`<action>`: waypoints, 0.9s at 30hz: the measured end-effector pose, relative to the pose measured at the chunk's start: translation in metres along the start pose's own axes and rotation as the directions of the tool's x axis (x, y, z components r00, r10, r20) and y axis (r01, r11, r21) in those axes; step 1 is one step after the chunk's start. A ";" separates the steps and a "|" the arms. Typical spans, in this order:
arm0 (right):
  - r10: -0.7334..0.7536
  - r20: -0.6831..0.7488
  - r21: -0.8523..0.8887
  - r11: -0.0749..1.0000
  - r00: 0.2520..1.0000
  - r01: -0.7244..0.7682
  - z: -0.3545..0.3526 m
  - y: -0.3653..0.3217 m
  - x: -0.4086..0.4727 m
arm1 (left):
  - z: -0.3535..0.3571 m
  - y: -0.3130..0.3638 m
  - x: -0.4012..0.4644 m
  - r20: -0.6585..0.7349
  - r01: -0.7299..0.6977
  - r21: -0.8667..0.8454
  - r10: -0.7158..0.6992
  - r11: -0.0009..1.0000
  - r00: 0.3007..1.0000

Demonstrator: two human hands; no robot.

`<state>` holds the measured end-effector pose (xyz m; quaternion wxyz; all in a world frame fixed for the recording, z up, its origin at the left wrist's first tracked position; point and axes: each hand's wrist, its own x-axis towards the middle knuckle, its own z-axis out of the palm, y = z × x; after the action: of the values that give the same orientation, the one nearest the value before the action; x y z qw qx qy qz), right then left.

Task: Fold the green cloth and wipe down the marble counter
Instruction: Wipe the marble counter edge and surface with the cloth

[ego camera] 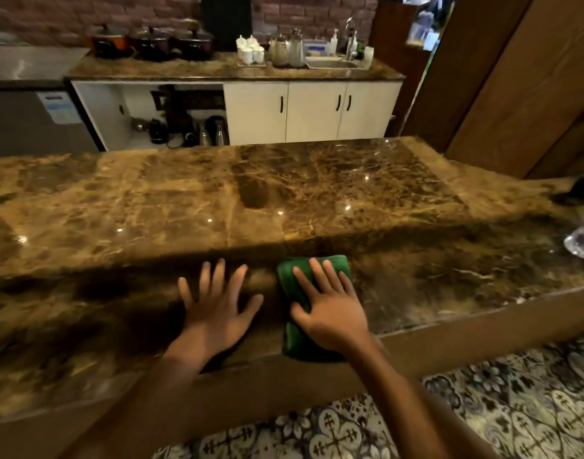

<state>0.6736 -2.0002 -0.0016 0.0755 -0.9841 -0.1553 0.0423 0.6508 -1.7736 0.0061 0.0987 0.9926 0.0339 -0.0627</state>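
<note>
Glass (583, 241) right of green cloth (292, 332)

Back table (191, 71): across from me, brown stone top against a red brick wall (300, 11).
Pots (151, 44): three dark lidded ones in a row at its left end.
White jars (250, 50): a small cluster near the middle, glass jars (289, 51) just beside them.
Sink (332, 63): set into the right end, tap (350, 31) behind it.
Cabinet doors (312, 112): white, black handles, shut.
Open bay (171, 117): left of the doors; I see a kettle (216, 127) and dark appliances inside, too dim to name.
Floor (532, 402): patterned tiles below me.
Wood panels (516, 77): at my right.
Glass object (582, 241): at my far right edge, blurred.
</note>
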 end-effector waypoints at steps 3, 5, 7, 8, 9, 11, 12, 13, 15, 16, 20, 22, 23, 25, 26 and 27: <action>0.076 -0.028 -0.053 0.996 0.997 -0.078 -0.011 0.062 0.003 | 0.015 0.014 0.006 -0.032 -0.029 0.063 0.031 0.998 0.999; 0.156 -0.036 -0.085 0.984 0.987 -0.158 -0.022 0.109 0.008 | 0.023 0.010 0.008 -0.051 -0.003 0.071 0.006 0.997 0.999; 0.257 -0.028 -0.074 0.963 0.966 -0.259 -0.032 0.148 0.022 | 0.028 0.008 0.011 -0.076 0.007 0.060 -0.003 0.998 0.997; 0.296 -0.036 -0.054 0.953 0.955 -0.297 -0.034 0.159 0.030 | 0.029 0.009 0.012 -0.083 0.010 0.061 -0.005 0.998 0.996; 0.320 -0.052 -0.031 0.946 0.946 -0.321 -0.035 0.164 0.040 | 0.030 0.010 0.013 -0.091 0.013 0.067 -0.006 0.998 0.996; 0.361 -0.075 -0.003 0.932 0.929 -0.363 -0.031 0.160 0.060 | 0.031 0.011 0.013 -0.103 0.016 0.088 -0.007 0.996 0.995; 0.379 -0.069 -0.005 0.925 0.923 -0.380 -0.029 0.155 0.068 | 0.031 0.012 0.013 -0.106 0.015 0.096 -0.005 0.995 0.994; 0.380 -0.055 -0.016 0.924 0.923 -0.381 -0.028 0.148 0.074 | 0.031 0.012 0.013 -0.104 0.018 0.101 -0.007 0.995 0.995; 0.336 -0.016 -0.039 0.941 0.942 -0.336 -0.028 0.130 0.082 | 0.029 0.012 0.013 -0.092 0.020 0.102 -0.010 0.995 0.996; 0.298 -0.006 -0.046 0.953 0.954 -0.298 -0.027 0.119 0.083 | 0.028 0.012 0.014 -0.086 0.017 0.100 -0.009 0.995 0.996; 0.046 -0.011 -0.012 0.999 0.999 -0.046 -0.008 0.060 0.046 | 0.022 0.012 0.011 -0.056 0.005 0.084 0.000 0.996 0.998; -0.016 -0.023 0.017 1.000 1.000 0.016 0.001 0.047 0.018 | 0.020 0.012 0.009 -0.042 0.003 0.082 0.001 0.997 0.999; -0.037 -0.030 0.013 0.999 0.999 0.037 0.003 0.048 0.006 | 0.019 0.011 0.009 -0.034 0.008 0.082 -0.005 0.997 0.999; -0.077 -0.043 -0.021 0.997 0.996 0.076 0.003 0.066 -0.015 | 0.019 0.009 0.009 -0.019 0.002 0.081 -0.001 0.997 1.000; -0.086 -0.044 -0.030 0.996 0.995 0.084 0.000 0.078 -0.023 | 0.019 0.007 0.007 -0.021 0.001 0.077 0.001 0.997 1.000; -0.071 -0.045 -0.032 0.997 0.996 0.069 -0.005 0.095 -0.027 | 0.020 0.008 0.008 -0.030 -0.003 0.065 0.005 0.998 1.000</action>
<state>0.6770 -2.0989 -0.0104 0.0658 -0.9797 -0.1886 0.0147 0.6573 -1.7847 -0.0129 0.0659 0.9961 0.0312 -0.0486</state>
